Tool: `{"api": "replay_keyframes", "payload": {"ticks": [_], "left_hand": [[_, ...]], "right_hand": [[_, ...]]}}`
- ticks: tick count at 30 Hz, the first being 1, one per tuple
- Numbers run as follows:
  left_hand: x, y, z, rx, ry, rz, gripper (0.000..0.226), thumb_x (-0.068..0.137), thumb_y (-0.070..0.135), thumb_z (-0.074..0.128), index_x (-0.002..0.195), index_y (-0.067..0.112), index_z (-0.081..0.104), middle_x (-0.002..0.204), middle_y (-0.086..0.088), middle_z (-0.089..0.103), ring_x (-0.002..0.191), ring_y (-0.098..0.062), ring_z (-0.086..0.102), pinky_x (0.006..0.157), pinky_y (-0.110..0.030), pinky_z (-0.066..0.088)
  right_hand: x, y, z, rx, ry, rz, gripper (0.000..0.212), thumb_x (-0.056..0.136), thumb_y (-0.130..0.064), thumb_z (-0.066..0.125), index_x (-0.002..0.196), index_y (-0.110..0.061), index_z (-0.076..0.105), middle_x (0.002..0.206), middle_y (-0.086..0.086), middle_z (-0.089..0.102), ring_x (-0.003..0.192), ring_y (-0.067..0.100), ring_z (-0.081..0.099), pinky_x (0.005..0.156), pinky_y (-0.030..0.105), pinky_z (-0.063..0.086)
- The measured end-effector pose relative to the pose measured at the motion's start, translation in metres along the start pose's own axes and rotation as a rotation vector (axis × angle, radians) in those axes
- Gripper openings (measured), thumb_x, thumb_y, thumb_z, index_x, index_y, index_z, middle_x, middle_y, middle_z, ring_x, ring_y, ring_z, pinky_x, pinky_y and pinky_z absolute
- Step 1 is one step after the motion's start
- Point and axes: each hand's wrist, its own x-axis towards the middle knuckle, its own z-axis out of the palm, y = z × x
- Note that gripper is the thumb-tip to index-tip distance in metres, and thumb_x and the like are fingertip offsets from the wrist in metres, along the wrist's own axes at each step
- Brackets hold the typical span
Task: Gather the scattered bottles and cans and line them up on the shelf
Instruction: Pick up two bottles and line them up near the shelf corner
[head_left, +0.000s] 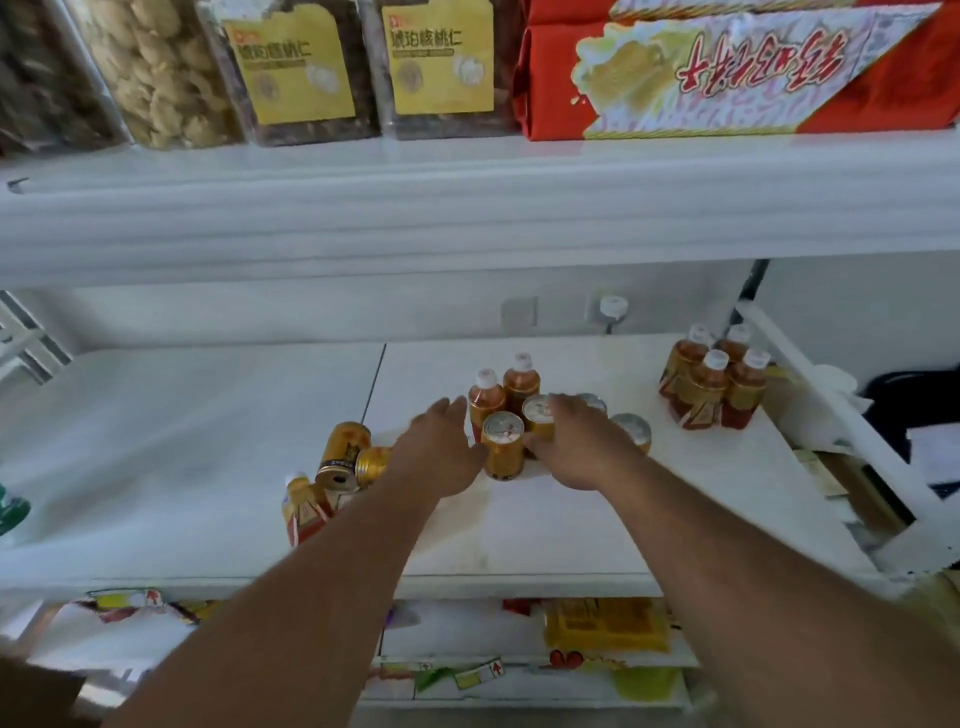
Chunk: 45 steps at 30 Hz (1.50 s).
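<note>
On the white shelf (571, 525), an upright gold can (503, 451) stands between my two hands. My left hand (441, 452) is open beside its left side, fingers spread. My right hand (582, 441) wraps around a second upright gold can (537, 415) just behind. Two amber tea bottles (506, 389) with white caps stand behind these cans. More cans (635, 428) show past my right hand. To the left, two gold cans (345, 456) lie tipped over, and a bottle (304, 512) lies partly hidden by my left forearm.
Several tea bottles (714, 382) are grouped at the shelf's back right. The upper shelf (467, 208) carries snack jars (291, 67) and a red box (727, 67). Colourful packages (608, 623) lie on the shelf below. A green item (10, 512) sits at the far left edge.
</note>
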Motion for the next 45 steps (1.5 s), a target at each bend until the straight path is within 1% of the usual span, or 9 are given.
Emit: {"api": "replay_keyframes", "payload": {"ticks": [7,12,17,23,26,33,37,42,45], "left_hand": [[0.057,0.004,-0.002,-0.114,-0.025,-0.029,0.064,0.093,0.040,0.058,0.149,0.021,0.035,0.151,-0.001,0.043,0.136,-0.026,0.042,0.097,-0.035,0.038],[0.088,0.006,0.005,-0.322,-0.076,-0.047,0.045,0.082,0.039,0.062,0.125,0.029,0.054,0.120,0.004,0.064,0.098,-0.016,0.060,0.084,-0.031,0.050],[0.113,0.003,0.010,-0.392,-0.092,-0.091,0.078,0.085,0.034,0.071,0.152,0.019,0.034,0.147,-0.004,0.048,0.126,-0.023,0.052,0.086,-0.021,0.038],[0.126,0.003,0.020,-0.326,-0.108,0.004,0.010,0.082,0.022,0.068,0.086,0.013,0.066,0.078,-0.001,0.071,0.063,-0.010,0.064,0.053,-0.017,0.043],[0.130,0.001,0.025,-0.322,-0.113,-0.002,0.016,0.083,0.027,0.068,0.083,0.011,0.068,0.075,-0.003,0.072,0.056,-0.004,0.060,0.053,-0.016,0.039],[0.135,-0.010,0.031,-0.365,-0.046,-0.042,0.026,0.072,0.042,0.075,0.087,0.024,0.063,0.080,0.007,0.069,0.074,-0.010,0.064,0.060,-0.024,0.045],[0.132,-0.010,0.031,-0.350,0.036,-0.080,0.047,0.064,0.048,0.072,0.103,0.028,0.054,0.075,0.008,0.069,0.070,-0.007,0.066,0.056,-0.026,0.047],[0.132,-0.007,0.009,-0.257,0.142,-0.093,0.036,0.067,0.052,0.071,0.093,0.029,0.062,0.075,0.009,0.069,0.068,-0.010,0.066,0.061,-0.034,0.057],[0.129,-0.005,-0.008,-0.237,0.165,-0.148,0.054,0.058,0.073,0.062,0.086,0.028,0.068,0.077,0.010,0.070,0.067,-0.008,0.064,0.060,-0.029,0.057]], "right_hand": [[0.049,0.003,-0.003,-0.010,0.006,0.052,0.068,0.099,-0.050,0.052,0.152,-0.011,0.036,0.154,0.012,0.045,0.136,0.032,0.048,0.108,0.040,0.042],[0.077,0.006,-0.001,0.063,-0.003,0.073,0.065,0.098,-0.047,0.056,0.151,-0.013,0.039,0.153,0.010,0.046,0.136,0.030,0.048,0.107,0.041,0.043],[0.118,0.014,0.010,0.068,-0.006,0.055,0.049,0.080,-0.054,0.061,0.119,-0.024,0.056,0.118,0.000,0.066,0.102,0.024,0.063,0.087,0.046,0.055],[0.152,0.021,0.027,0.074,-0.082,0.046,0.051,0.071,-0.052,0.061,0.113,-0.023,0.057,0.105,0.000,0.066,0.091,0.023,0.065,0.077,0.039,0.054],[0.162,0.023,0.032,0.085,-0.091,0.042,0.047,0.068,-0.051,0.059,0.107,-0.025,0.061,0.097,-0.001,0.068,0.082,0.020,0.066,0.076,0.040,0.057],[0.164,0.018,0.033,0.147,-0.041,0.034,0.027,0.072,-0.046,0.066,0.092,-0.027,0.064,0.082,-0.005,0.067,0.075,0.016,0.065,0.070,0.034,0.053],[0.160,0.018,0.029,0.217,0.024,0.011,0.019,0.074,-0.039,0.073,0.086,-0.025,0.065,0.079,-0.005,0.067,0.074,0.016,0.064,0.062,0.029,0.045],[0.162,0.023,0.017,0.361,0.042,0.040,0.016,0.058,-0.033,0.073,0.071,-0.024,0.077,0.075,-0.008,0.074,0.070,0.010,0.071,0.068,0.034,0.061],[0.169,0.024,0.006,0.454,-0.044,0.045,0.019,0.057,-0.032,0.071,0.067,-0.018,0.077,0.074,-0.002,0.076,0.071,0.018,0.076,0.073,0.044,0.065]]}}
